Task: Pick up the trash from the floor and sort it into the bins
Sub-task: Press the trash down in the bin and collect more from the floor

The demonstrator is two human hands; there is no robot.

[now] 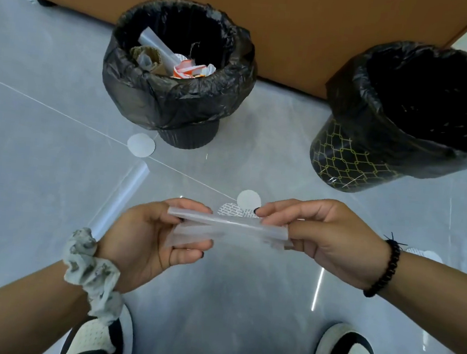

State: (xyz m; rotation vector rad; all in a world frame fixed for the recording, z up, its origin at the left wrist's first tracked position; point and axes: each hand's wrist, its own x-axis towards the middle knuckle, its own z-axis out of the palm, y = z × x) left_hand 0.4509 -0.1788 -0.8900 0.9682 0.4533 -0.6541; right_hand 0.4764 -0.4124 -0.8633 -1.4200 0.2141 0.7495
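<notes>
Both hands, left hand [147, 234] and right hand [326, 237], pinch the translucent plastic tubes [227, 229] at frame centre. Suggest one-hand grip, drop into upper-left black-lined bin [138, 87] holding a similar tube.

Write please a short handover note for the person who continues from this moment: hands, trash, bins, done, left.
Left hand and right hand: together they hold translucent plastic strips above the floor, one grip at each end.
Left bin: already has a plastic tube, cardboard and wrappers inside.
Right bin: inside looks dark; contents cannot be seen.
Left on the floor: a clear tube, two plain round discs, a patterned disc.
Next, probably: drop the strips in a bin, then collect the rest.
</notes>
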